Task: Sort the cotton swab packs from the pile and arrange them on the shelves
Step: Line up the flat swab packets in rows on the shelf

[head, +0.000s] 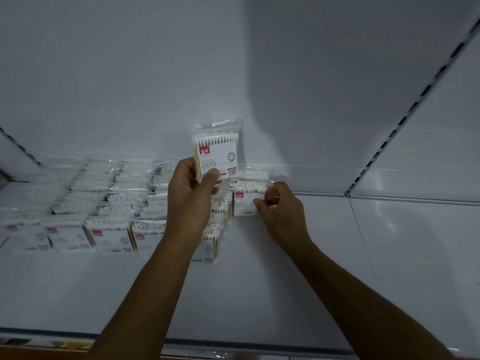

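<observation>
Upright swab pack (217,152) gripped at lower edge by left hand (191,193), raised above shelf (259,281). Second pack (246,201) pinched by right hand (281,211), standing right of shelved rows (104,203).

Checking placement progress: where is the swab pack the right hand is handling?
In the head view, right of centre, the pack sits on the white shelf, pinched by the right hand, beside the rows of packs.

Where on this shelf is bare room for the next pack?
Bare shelf lies right of the right hand, up to the slotted upright, and along the front edge. Left of the left hand, rows of packs crowd it.
</observation>
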